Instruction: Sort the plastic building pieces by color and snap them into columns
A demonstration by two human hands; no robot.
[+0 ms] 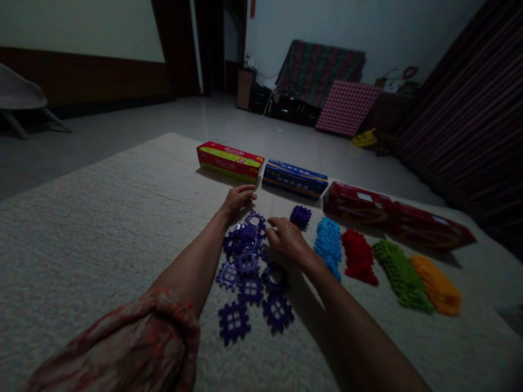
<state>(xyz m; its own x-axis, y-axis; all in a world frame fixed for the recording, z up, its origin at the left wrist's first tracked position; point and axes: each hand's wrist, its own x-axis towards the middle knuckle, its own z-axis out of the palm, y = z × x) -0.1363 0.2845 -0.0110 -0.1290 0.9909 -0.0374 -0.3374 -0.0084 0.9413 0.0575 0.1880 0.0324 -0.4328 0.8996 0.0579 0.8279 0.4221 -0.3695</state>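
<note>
Purple window-shaped interlocking plastic pieces [247, 263] lie in a loose, overlapping pile in the middle of the mat. Just beyond the pile's far left edge is my left hand [239, 199], its fingers stretched out and nothing visible in them. My right hand [286, 238] hovers at the pile's right side, with thumb and forefinger apart and no piece seen between them. A small purple stack [301, 216] stands right behind it. Farther right, stacked rows of blue pieces [328, 247], red pieces [359, 257], green pieces [402, 275] and orange pieces [436, 284] lie side by side.
Along the mat's [122, 218] far side stand a red and yellow box [231, 161], a blue box [295, 178] and dark red boxes [392, 215]. Beyond are a checkered panel [347, 108], a draped cloth [321, 71] and a chair [22, 95] at left.
</note>
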